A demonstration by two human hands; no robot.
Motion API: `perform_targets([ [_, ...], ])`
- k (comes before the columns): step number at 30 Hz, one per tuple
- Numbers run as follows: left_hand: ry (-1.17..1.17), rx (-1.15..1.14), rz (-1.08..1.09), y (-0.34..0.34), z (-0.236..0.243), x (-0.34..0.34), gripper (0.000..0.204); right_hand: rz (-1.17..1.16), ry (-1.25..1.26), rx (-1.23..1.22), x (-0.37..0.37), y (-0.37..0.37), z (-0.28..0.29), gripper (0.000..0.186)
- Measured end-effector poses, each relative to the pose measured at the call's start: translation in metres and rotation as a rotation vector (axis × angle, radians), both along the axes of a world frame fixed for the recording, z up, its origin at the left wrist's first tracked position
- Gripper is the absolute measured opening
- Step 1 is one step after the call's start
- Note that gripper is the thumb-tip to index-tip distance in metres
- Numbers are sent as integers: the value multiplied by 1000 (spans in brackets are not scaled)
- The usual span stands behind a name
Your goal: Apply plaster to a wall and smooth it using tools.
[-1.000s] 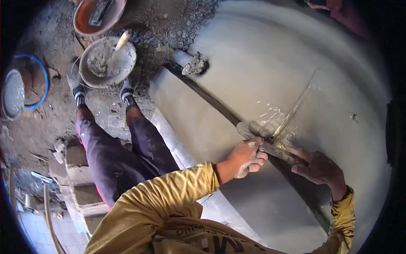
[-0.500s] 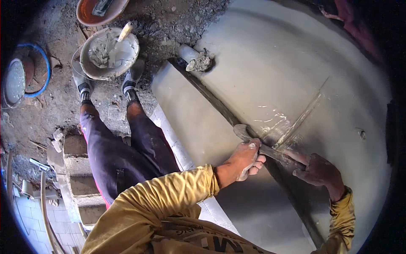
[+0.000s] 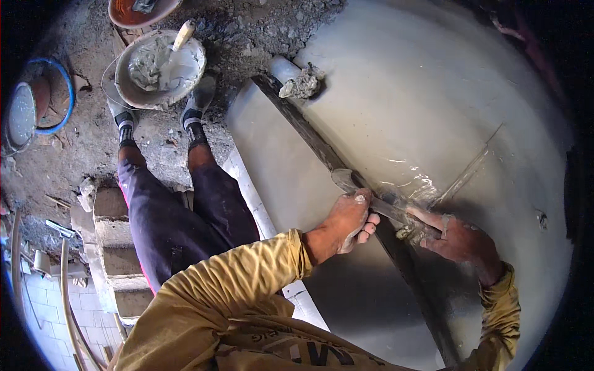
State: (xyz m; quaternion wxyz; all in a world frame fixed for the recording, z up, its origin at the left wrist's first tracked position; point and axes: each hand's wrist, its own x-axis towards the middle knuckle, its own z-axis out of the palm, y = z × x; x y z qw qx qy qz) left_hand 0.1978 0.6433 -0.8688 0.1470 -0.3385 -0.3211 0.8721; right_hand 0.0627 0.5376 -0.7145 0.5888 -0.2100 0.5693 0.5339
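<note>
My left hand (image 3: 351, 224) is closed around the handle of a grey, mortar-smeared trowel (image 3: 391, 210). The handle's curved end sticks out beyond my fist. My right hand (image 3: 458, 240) pinches the blade's far end, index finger along one side and thumb on the other. A small clump of wet mortar (image 3: 408, 234) sits by those fingers. Beneath both hands runs a long dark strip (image 3: 303, 133), with smooth grey plaster (image 3: 396, 93) on either side. A thin straight ridge (image 3: 467, 173) marks the wet plaster near the trowel.
A mortar bucket (image 3: 127, 86) with a light-handled tool in it stands by my feet. Another bucket (image 3: 21, 117), a blue hoop (image 3: 69, 102) and an orange basin (image 3: 130, 18) lie beyond. A pipe end (image 3: 283, 69) with a mortar lump (image 3: 302, 83) pokes out beside the strip. Stacked blocks (image 3: 120, 244) stand left.
My right hand has slid slightly left and down along the blade, and a mortar clump now shows at its fingers. My left hand, still gripping the trowel, has shifted slightly left.
</note>
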Motion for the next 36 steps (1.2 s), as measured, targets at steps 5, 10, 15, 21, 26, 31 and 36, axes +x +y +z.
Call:
perform_targets([
  [5,-27,-3,23,6,-17,-2,20,-68,-116,-116,-19,21,-14,64],
  [10,-9,-6,-18,14,-42,-4,22,69,-286,-232,-42,46,-30,65],
  [15,-55,-135,-27,16,-63,-2,24,7,-162,-180,-31,43,-54,67],
  [21,146,-58,-15,15,0,10,34,-35,-79,-61,-15,20,11,70],
  [26,279,47,24,-6,61,18,34,119,99,149,16,-11,62,70],
  [31,266,16,46,-3,55,18,34,191,191,125,24,-9,59,71],
  [36,180,27,6,0,42,13,28,83,105,24,14,-3,44,70],
])
